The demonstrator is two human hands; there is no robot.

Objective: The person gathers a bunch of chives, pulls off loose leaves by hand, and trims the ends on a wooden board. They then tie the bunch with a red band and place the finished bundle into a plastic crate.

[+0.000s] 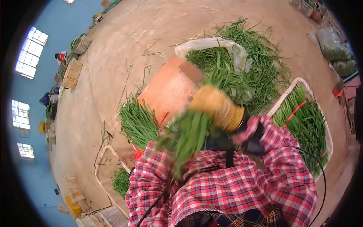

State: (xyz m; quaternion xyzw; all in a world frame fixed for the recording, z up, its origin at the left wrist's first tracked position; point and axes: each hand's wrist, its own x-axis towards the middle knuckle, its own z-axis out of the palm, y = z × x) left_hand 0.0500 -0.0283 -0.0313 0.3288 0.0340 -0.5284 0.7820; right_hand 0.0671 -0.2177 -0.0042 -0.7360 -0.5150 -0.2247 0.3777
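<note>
My right hand, in a yellow glove and blurred by motion, is closed round a bunch of long green stalks in front of my chest. The leaves hang down over my left forearm and hide my left hand, so its fingers cannot be made out. Just beyond is an orange-pink board. Another green bunch lies at the board's left edge, with a red strip near it.
Loose green stalks are heaped on the floor around a clear plastic bag. A white-rimmed crate at right holds red-tied bunches; another crate stands lower left. Full sacks stand far right. People work by the left wall.
</note>
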